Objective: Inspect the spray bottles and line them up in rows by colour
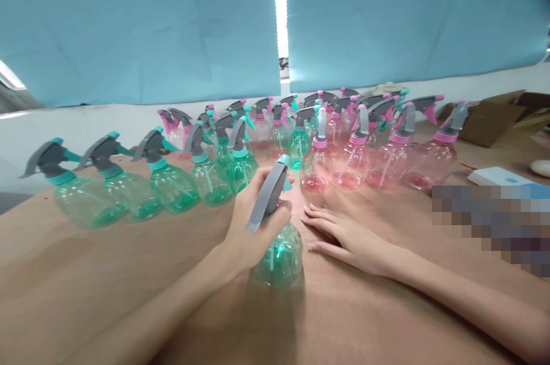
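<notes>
My left hand point(247, 227) is wrapped round the neck of a green spray bottle point(281, 259) with a grey and teal trigger head, in the middle of the view. The fingers circle it just below the head. My right hand point(344, 239) lies palm down on the table point(356, 319) to the right of that bottle, fingers stretched out and holding nothing. Beyond my left hand stands a slanting row of green spray bottles point(174, 187). Pink spray bottles point(315, 170) with grey heads and pink collars stand beyond my right hand.
More green and pink bottles point(260, 130) crowd together behind the front rows. An open cardboard box point(490, 118) stands at the back right, with a white and blue box point(501, 176) nearer. Blue curtains point(141, 27) hang behind the table; a blurred patch covers the right edge.
</notes>
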`<action>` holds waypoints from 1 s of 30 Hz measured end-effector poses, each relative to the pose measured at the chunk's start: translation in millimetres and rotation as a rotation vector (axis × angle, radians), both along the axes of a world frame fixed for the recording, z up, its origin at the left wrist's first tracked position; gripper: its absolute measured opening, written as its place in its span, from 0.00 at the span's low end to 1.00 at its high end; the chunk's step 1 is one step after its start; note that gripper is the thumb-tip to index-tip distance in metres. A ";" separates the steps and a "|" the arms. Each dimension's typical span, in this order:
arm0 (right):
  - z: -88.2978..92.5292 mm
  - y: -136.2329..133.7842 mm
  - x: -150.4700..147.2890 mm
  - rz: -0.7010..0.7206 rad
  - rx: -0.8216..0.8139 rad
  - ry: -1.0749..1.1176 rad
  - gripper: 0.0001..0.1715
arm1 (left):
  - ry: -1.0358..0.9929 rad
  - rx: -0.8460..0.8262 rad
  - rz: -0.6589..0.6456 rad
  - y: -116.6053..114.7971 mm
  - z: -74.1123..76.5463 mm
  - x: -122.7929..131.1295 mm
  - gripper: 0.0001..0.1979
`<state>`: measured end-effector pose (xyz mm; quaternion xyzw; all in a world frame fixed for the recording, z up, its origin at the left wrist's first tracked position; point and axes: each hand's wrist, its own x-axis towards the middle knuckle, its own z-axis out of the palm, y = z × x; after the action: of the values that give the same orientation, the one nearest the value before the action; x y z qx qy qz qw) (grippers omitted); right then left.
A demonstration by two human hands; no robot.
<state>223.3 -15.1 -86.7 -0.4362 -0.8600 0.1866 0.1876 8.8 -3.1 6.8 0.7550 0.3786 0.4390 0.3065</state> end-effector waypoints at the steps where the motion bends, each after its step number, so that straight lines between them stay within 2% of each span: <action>1: -0.1 0.0 0.1 0.001 0.001 0.006 0.34 | 0.001 0.005 0.000 0.0 -0.1 0.3 0.13; 13: -3.8 0.4 1.3 0.004 0.025 0.022 0.33 | -0.002 0.011 0.000 -1.1 -1.6 0.7 0.14; 30: -0.5 0.6 0.6 -0.005 -0.011 -0.032 0.37 | -0.017 0.017 -0.020 -0.4 -1.8 1.0 0.14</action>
<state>223.9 -14.6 -87.2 -0.4422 -0.8609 0.1838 0.1718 9.8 -3.5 5.0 0.7574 0.3649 0.4456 0.3077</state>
